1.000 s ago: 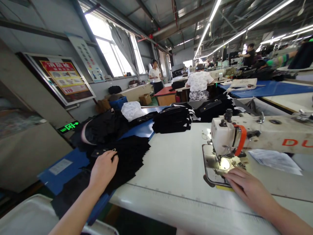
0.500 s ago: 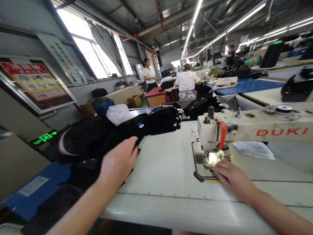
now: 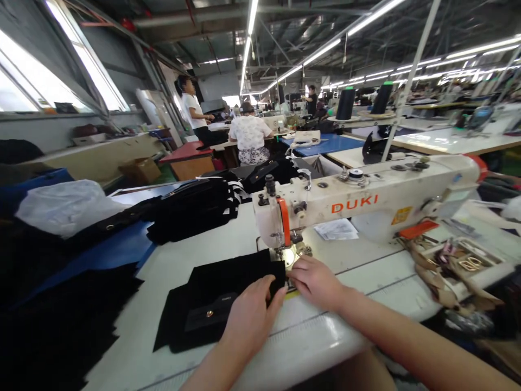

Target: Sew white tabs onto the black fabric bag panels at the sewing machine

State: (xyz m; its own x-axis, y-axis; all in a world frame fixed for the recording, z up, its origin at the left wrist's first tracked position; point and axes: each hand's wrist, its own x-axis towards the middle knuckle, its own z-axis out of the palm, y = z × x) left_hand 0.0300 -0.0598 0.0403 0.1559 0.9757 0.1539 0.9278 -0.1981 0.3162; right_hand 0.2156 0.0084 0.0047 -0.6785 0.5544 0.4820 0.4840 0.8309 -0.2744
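Observation:
A black fabric piece [image 3: 240, 274], with a flap and a small gold-coloured stud, lies flat on the sewing table in front of the sewing machine [image 3: 309, 209]. My left hand [image 3: 252, 317] is on its right part, thumb and fingers curled at the fabric near the edge. Close by the needle area, my right hand [image 3: 317, 282] has its fingers pressed together beside the fabric's right edge. Whatever those fingertips pinch is hidden. The machine's lamp lights the needle plate [image 3: 290, 255].
Black fabric stacks [image 3: 195, 209] lie behind and left, near a white plastic bag [image 3: 67, 206]. A paper slip [image 3: 337, 229] lies behind the machine arm. At right, a parts tray [image 3: 468, 266] holds metal rings and straps. A seated person [image 3: 250, 133] works ahead; another person [image 3: 195, 111] stands nearby.
My left hand has come from the black pile at left to the machine, and a black fabric piece now lies under it. My right hand stays by the needle. The view has turned right.

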